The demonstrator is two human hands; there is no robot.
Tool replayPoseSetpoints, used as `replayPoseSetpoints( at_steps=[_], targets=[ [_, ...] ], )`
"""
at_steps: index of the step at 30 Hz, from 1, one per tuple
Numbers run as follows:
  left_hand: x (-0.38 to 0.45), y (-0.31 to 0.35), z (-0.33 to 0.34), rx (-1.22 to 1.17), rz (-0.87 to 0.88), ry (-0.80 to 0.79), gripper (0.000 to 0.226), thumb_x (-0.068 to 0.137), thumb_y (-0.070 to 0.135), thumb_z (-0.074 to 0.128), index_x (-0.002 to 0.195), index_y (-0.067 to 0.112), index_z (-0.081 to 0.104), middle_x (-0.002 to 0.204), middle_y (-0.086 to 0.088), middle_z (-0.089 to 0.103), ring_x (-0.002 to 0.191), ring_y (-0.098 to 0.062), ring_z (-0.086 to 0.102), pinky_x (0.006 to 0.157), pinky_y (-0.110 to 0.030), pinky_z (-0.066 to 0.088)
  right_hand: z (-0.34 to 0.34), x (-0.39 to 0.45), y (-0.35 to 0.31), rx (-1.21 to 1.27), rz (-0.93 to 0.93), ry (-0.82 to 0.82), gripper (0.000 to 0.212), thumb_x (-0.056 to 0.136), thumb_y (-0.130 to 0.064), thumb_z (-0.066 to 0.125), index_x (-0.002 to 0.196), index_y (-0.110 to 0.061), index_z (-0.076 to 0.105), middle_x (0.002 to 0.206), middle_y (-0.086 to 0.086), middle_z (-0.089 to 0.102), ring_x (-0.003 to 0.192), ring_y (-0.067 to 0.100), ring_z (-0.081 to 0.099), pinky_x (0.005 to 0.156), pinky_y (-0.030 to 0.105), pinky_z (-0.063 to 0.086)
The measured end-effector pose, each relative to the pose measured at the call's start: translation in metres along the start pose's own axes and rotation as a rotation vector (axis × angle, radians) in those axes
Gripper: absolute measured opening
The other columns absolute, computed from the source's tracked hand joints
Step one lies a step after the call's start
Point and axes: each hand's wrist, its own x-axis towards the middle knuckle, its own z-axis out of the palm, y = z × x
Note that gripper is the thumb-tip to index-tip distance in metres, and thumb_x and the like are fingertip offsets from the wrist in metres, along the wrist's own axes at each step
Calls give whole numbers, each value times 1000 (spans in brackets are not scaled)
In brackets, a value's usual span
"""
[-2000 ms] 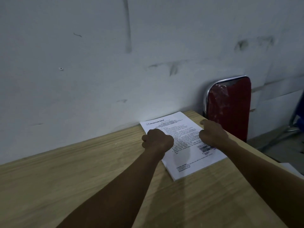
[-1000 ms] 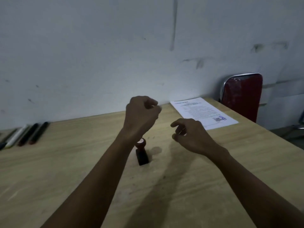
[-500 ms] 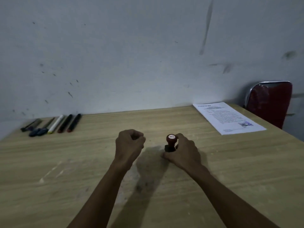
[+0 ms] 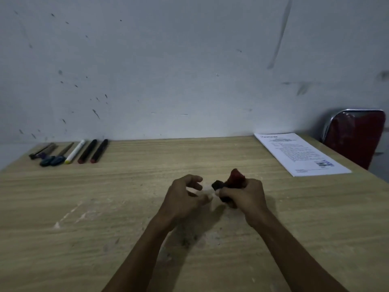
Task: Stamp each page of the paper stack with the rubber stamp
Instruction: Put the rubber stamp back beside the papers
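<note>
Right hand curled round rubber stamp, tilted, lifted off desk. Left hand loosely curled, empty, just beside. Paper stack far right, beyond right hand. Best: carry upright, press flat, steady page with left.

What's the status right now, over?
Right hand grips red-handled rubber stamp, lifted and tilted. Left hand loosely curled, empty. White printed paper stack far right, nothing between.
</note>
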Motion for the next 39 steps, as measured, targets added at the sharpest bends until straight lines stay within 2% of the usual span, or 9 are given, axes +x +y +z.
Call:
replayPoseSetpoints(
  at_steps=[4, 7, 10, 13, 16, 19, 28, 34, 39],
  targets=[
    [-2, 10, -2, -30, 155, -60, 86, 62, 30, 88, 138, 28, 48, 126, 14, 55, 96, -6, 65, 71, -23, 57, -2, -4, -7, 478, 192, -237, 42, 61, -1, 81, 101, 6, 69, 95, 16, 74, 85, 26, 70, 67, 35, 56],
    [-1, 14, -1, -10, 264, -16, 81, 59, 26, 90, 132, 25, 55, 126, 13, 58, 98, -4, 63, 72, -28, 58, 1, -6, -12, 615, 244, -329, 39, 63, -2, 77, 99, 10, 70, 89, 17, 72, 80, 25, 69, 64, 35, 58],
    [0, 16, -1, 12, 337, 48, 72, 60, 22, 89, 126, 21, 62, 117, 8, 65, 97, -2, 63, 74, -23, 56, 4, -9, -15, 678, 280, -368, 28, 64, -2, 76, 91, 7, 73, 84, 17, 72, 73, 23, 68, 55, 29, 55],
    [1, 13, -3, 8, 374, 98, 72, 60, 24, 90, 126, 18, 63, 115, 8, 68, 99, 2, 62, 76, -18, 55, 6, -10, -16, 727, 321, -385, 29, 64, -4, 77, 91, 6, 73, 87, 17, 71, 72, 23, 68, 62, 32, 57],
    [0, 9, -4, 1, 394, 125, 73, 58, 26, 90, 126, 19, 62, 114, 9, 68, 103, 5, 61, 79, -15, 53, 7, -12, -17, 725, 362, -393, 37, 65, -9, 78, 98, 7, 71, 89, 18, 72, 63, 22, 69, 72, 40, 57],
    [0, 6, -4, -7, 403, 136, 72, 58, 20, 90, 124, 21, 62, 113, 7, 70, 104, 5, 61, 82, -19, 53, 7, -17, -14, 727, 391, -415, 34, 68, -10, 77, 98, 6, 71, 92, 19, 74, 67, 25, 72, 71, 45, 58],
    [0, 6, 3, -28, 367, 117, 72, 60, 24, 89, 126, 20, 63, 116, 7, 69, 105, 4, 62, 84, -24, 55, 2, -15, -16, 662, 329, -395, 44, 67, -8, 78, 107, 8, 68, 96, 21, 73, 73, 24, 72, 67, 36, 62],
    [7, 16, 13, -84, 333, 119, 49, 60, 35, 77, 104, 49, 63, 101, 22, 71, 96, 2, 65, 77, -29, 56, -4, -7, -23, 587, 224, -314, 29, 80, 4, 72, 106, 13, 66, 98, 26, 71, 91, 37, 67, 87, 46, 58],
    [33, 17, 26, 16, 297, -5, 56, 66, 28, 82, 118, 36, 63, 114, 14, 67, 100, -4, 64, 73, -20, 53, -19, 8, -24, 411, 124, -171, 22, 76, 7, 76, 96, 12, 68, 91, 24, 74, 85, 34, 74, 77, 41, 61]
  ],
)
